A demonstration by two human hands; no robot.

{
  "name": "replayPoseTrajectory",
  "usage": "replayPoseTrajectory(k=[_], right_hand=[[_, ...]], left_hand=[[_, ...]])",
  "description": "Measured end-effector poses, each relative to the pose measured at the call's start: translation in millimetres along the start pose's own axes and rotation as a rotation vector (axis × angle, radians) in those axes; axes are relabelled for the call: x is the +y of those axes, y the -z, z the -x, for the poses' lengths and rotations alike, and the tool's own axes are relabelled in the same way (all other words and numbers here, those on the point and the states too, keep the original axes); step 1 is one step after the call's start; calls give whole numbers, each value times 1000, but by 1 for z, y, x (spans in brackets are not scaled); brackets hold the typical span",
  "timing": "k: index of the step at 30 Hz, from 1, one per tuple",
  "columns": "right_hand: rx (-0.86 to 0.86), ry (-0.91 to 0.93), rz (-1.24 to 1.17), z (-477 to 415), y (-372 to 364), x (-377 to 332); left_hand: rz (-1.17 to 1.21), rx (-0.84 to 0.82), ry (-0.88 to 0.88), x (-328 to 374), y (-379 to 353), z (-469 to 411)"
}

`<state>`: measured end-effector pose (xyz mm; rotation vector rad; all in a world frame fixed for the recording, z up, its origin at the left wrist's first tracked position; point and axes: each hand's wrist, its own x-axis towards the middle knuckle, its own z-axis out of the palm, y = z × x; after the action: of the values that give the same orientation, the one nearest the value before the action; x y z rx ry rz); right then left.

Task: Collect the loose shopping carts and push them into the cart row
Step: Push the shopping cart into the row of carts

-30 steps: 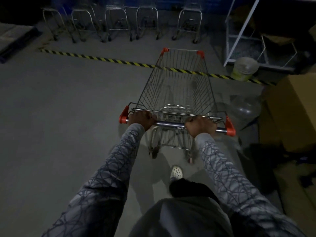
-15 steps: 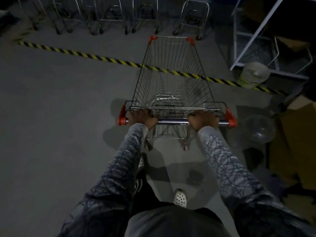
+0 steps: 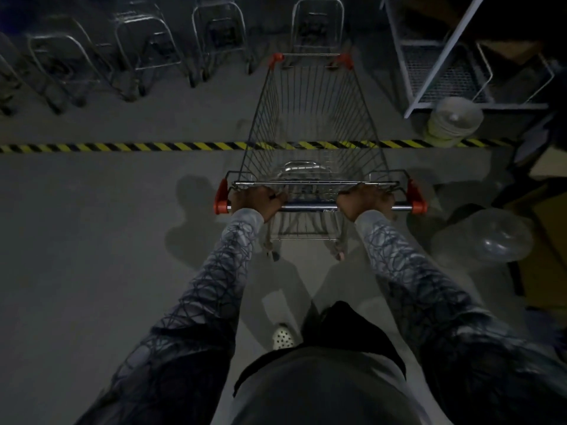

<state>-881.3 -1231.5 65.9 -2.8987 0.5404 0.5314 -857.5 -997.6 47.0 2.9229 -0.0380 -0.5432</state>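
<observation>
The cart (image 3: pixel 310 96) is standing on the grey floor (image 3: pixel 92 225) in the middle of the scene, with its wire basket lying across the striped tape (image 3: pixel 122 147). Its far end, with two red corner caps, is sitting past the tape. It is pointing at one parked cart (image 3: pixel 317 23) in the cart row (image 3: pixel 147 47), which is lining the far edge; the two are near each other but not touching.

The left hand (image 3: pixel 257 200) is gripping the handle (image 3: pixel 306 207) near its left red end cap, fingers curled over the bar. The right hand (image 3: pixel 363 201) is gripping the same bar toward the right end, fingers wrapped round it too. Both arms, in patterned sleeves (image 3: pixel 214 286), are reaching straight out to the bar.

A white shoe (image 3: pixel 283 335) is showing on the floor below the handle, between the arms.

To the right, a clear jug (image 3: pixel 487 237) is lying near the cart's near right corner. Farther off, a pale bucket (image 3: pixel 454 121) is sitting at the tape's right end, just beside the foot of a white metal rack (image 3: pixel 429 65). Cardboard boxes (image 3: pixel 549 210) are filling the right edge.
</observation>
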Motion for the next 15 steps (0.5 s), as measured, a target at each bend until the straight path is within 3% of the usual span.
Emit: replayPoseTrajectory(k=[6,9,11,15], right_hand=[[25,-51,-6,-90,28,-69],[14,12,-16,-142,46,-102],[0,59,-56,-174,59,-125],[-45,127,-110,-236,79,-177]], left_hand=[[-42,23,14,-19,48,-122],[-174,16,64,-25,70,-189],[-226,108,126,-32,80,-233],[-66,232,238,-42,110,-306]])
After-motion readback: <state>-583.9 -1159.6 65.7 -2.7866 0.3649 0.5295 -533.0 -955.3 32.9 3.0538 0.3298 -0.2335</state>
